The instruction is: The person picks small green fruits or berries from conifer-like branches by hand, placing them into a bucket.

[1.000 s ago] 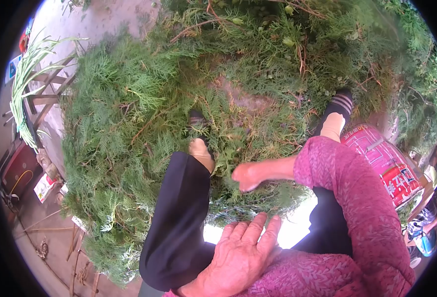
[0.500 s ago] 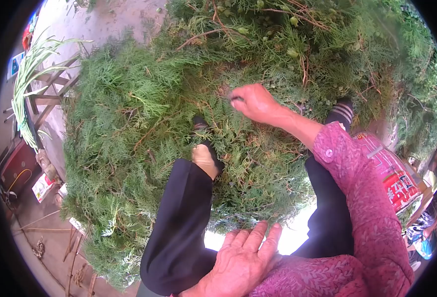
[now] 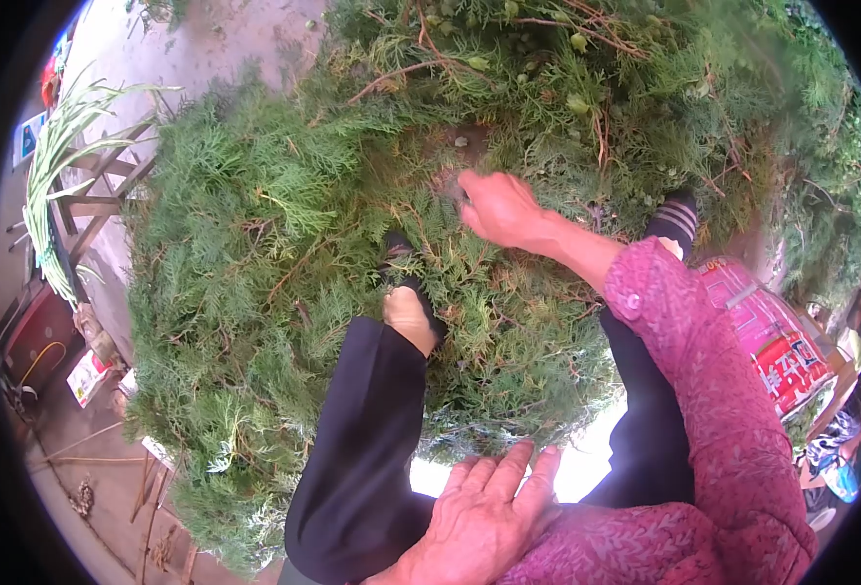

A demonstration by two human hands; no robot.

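Observation:
My right hand (image 3: pixel 501 212) is over the middle of a spread of green conifer sprigs (image 3: pixel 284 214). Its fingers are curled closed, and what is in them, if anything, cannot be made out. Just beyond the fingertips, a small brown patch of ground (image 3: pixel 469 136) shows among the sprigs. My left hand (image 3: pixel 484 512) lies palm down at my lap, fingers stretched out and holding nothing. A pink patterned sleeve (image 3: pixel 703 380) covers my right arm.
My feet, one in a dark shoe (image 3: pixel 430 312) and one in a striped sock (image 3: pixel 674 219), rest among the sprigs. A pink printed bag (image 3: pixel 766 331) lies at right. Long green pods (image 3: pixel 55 185) hang over a wooden frame (image 3: pixel 94 205) at left. Thicker branches (image 3: pixel 601 136) lie farther out.
My right hand has turned slightly and shifted a little down and right. A patch of brown ground shows more plainly beyond it. My left hand stays flat in my lap.

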